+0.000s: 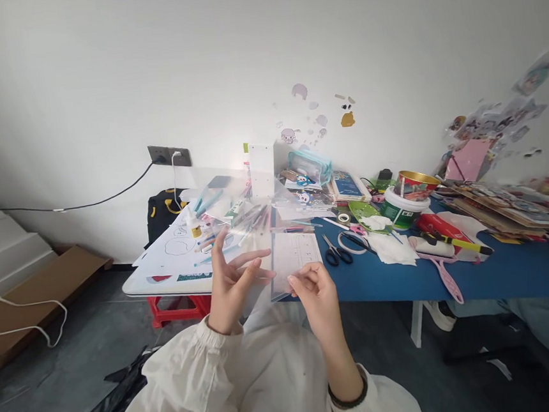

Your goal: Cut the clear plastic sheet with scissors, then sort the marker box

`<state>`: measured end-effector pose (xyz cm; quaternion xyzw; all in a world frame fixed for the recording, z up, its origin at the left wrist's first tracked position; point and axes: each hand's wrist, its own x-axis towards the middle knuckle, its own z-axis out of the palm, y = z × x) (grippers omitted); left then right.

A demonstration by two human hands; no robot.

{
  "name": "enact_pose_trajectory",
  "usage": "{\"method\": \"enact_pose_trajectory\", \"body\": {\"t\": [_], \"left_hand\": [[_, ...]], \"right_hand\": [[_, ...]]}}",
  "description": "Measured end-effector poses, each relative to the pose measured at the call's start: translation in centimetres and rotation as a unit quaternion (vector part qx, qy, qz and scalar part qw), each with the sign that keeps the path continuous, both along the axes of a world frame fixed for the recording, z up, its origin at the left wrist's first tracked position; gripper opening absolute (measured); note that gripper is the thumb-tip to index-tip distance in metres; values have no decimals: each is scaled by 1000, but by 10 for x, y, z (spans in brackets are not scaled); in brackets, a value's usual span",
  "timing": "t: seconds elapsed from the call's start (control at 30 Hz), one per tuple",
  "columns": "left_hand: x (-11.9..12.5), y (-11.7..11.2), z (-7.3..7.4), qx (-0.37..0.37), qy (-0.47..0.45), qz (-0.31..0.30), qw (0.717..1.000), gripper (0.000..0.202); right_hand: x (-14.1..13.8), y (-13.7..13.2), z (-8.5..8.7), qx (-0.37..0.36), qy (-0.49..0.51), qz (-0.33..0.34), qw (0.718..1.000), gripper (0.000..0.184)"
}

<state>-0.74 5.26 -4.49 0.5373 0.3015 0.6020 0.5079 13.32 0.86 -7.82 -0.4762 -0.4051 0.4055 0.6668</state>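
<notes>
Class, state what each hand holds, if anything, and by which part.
The right hand seems to pinch a clear plastic sheet by its near edge. Whether the left hand holds anything cannot be told.

The white sheet (301, 245) bears print too small to read.

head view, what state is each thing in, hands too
Left hand: fingers spread, partly curved
Right hand: thumb and fingers drawn together, grip unclear
Clear sleeve: smooth-looking, open or sealed can't be told
Scissors: lying down, blades look slightly apart
Wall socket: black and white cables plugged in
Gold-rimmed tin: open at the top
White tissue: crumpled
Red stool: upright
</notes>
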Motion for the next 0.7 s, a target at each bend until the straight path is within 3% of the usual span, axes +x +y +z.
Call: {"method": "enact_pose_trajectory", "body": {"t": [0.23, 0.47, 0.57, 0.7], "left_hand": [[-3, -6, 7, 11, -11, -21, 1000, 86], [1, -14, 16, 21, 15, 43, 999, 81], [1, -17, 20, 24, 22, 40, 999, 82], [0, -20, 23, 24, 26, 14, 999, 81]], "right_hand": [[0, -6, 5, 21, -15, -21, 999, 30], [-8, -15, -1, 44, 9, -41, 998, 26], [-2, -17, 4, 58, 4, 2, 998, 23], [9, -8, 30, 56, -47, 129, 989, 26]]}}
